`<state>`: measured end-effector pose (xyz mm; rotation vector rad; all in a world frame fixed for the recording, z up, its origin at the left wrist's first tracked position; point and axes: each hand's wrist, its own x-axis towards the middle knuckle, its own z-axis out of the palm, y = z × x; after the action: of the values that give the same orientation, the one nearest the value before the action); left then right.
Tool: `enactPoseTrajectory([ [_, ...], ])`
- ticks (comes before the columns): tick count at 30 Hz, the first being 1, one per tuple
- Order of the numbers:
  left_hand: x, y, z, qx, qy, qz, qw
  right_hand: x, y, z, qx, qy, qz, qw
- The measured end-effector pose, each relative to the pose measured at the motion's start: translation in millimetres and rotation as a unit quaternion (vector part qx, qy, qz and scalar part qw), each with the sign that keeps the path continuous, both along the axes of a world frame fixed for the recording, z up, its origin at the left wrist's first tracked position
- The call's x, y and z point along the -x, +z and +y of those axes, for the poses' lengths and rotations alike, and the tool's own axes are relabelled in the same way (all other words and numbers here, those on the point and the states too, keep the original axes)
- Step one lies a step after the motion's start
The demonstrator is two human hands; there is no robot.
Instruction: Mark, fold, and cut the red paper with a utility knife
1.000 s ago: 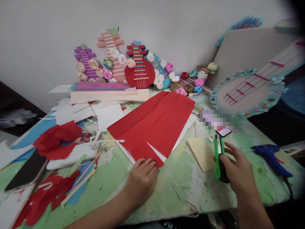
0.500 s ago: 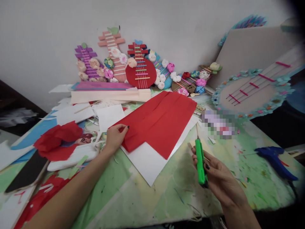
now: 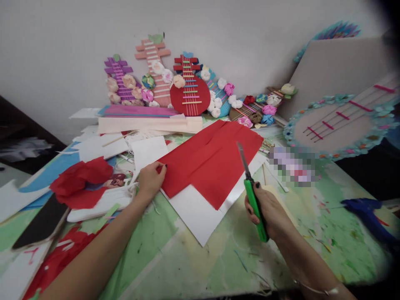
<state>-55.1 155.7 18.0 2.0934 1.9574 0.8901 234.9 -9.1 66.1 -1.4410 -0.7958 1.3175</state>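
Note:
A large red sheet of crepe paper (image 3: 215, 162) lies folded across a white sheet (image 3: 200, 221) on the table. My left hand (image 3: 151, 180) is at its left edge, thumb and fingers closed on the paper. My right hand (image 3: 265, 208) grips a green utility knife (image 3: 254, 204), held over the table in front of the white sheet. The knife's blade is out and points up and away, over the right part of the red paper. Most of my left fingers are hidden behind the hand.
Small lute-shaped crafts with paper flowers, such as a red lute (image 3: 190, 93), lean on the wall. A blue glue gun (image 3: 368, 216) lies at right, below a large flower-edged lute (image 3: 340, 125). Crumpled red paper (image 3: 81, 183) and a dark flat object (image 3: 40, 223) are at left.
My right hand has turned the knife, and its blade now shows in full, tilted away over the red paper. My left hand stays at the paper's edge. The view has shifted slightly.

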Motion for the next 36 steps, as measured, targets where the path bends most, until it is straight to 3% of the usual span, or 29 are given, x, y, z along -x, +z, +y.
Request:
enactPoseTrajectory([
  [2, 1.6, -0.5, 0.2, 0.004, 0.009, -0.001, 1.000, 2.4, -0.5, 18.9, -0.002, 0.033, -0.066, 0.997],
  [5, 2.4, 0.8, -1.0, 0.010, 0.014, -0.006, 1.000, 7.5, -4.8, 51.6, -0.062, 0.067, -0.147, 0.985],
  [10, 3.4, -0.7, -1.9, 0.010, -0.001, -0.011, 1.000, 18.2, -15.4, 91.6, -0.105, 0.197, -0.280, 0.934],
  [13, 4.4, -4.0, -0.8, 0.004, -0.014, -0.009, 1.000, 17.9, -20.2, 96.7, -0.075, 0.227, -0.320, 0.917],
  [23, 5.7, -11.0, 1.0, -0.033, -0.036, -0.004, 0.999, 8.6, -27.1, 91.2, -0.049, 0.233, -0.353, 0.905],
  [28, 4.8, -8.7, -3.0, -0.077, -0.062, -0.009, 0.995, -4.4, -20.6, 96.2, -0.096, 0.262, -0.365, 0.888],
  [31, 0.8, -2.1, -9.3, -0.128, -0.146, -0.021, 0.981, -23.0, -10.4, 104.8, -0.175, 0.301, -0.432, 0.832],
  [34, -4.4, 1.7, -15.6, -0.173, -0.298, -0.046, 0.938, -42.3, -3.8, 117.3, -0.207, 0.342, -0.490, 0.775],
  [36, -7.4, 1.4, -19.2, -0.167, -0.365, -0.053, 0.914, -51.3, -3.5, 125.7, -0.210, 0.351, -0.528, 0.744],
])
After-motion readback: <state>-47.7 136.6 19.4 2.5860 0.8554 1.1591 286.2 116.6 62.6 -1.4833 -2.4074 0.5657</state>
